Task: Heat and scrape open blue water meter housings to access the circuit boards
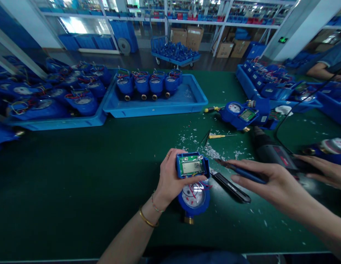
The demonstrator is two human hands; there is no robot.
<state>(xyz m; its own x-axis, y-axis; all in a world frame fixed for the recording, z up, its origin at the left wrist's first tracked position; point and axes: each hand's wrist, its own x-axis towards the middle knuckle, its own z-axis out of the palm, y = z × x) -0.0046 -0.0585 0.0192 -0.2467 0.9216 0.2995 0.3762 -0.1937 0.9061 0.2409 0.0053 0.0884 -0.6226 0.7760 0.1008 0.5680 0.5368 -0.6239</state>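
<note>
Blue all over its shell, the meter (193, 200) is in the left hand (171, 178), with its round dial just below the thumb and its small screen (191, 167) just above it. The left fingers curl round the side of the screen end and the thumb lies across its near edge, so they are closed tight on it. Thin red wires (209, 187) poke out near the thumb tip. The right hand (272, 179) is closed round the pliers (250, 174), and their tip sits out past those fingers, near the meter but not touching it. A knife (232, 189) lies just below the right fingertips, and white scraps (211, 152) lie just past the pliers' tip. The meter looks hard and stiff, likely heavy at its brass end (189, 220), and its smooth shell could be slippery. Its screen and wires look easy to break, so the blue sides seem the best place for fingers. I cannot tell if its underside touches the table (118, 187).
</note>
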